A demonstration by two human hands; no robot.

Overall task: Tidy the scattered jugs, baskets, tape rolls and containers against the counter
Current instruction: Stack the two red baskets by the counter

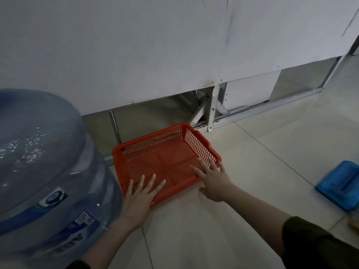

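An empty orange mesh basket [165, 150] sits on the tiled floor at the foot of the white counter panel [136, 55]. My left hand [140, 199] lies flat with spread fingers over the basket's near left rim. My right hand [213, 181] is spread over the near right rim, fingers reaching inside, thumb outside on the floor side. Neither hand grips anything. A large clear blue water jug [44, 171] with a blue label stands at the left, close to the basket and the counter.
A blue plastic lid or container [342, 187] lies on the floor at the right edge. Under the counter panel, a metal frame with diagonal braces [209, 111] shows in the gap. Pale floor tiles [272, 152] spread to the right.
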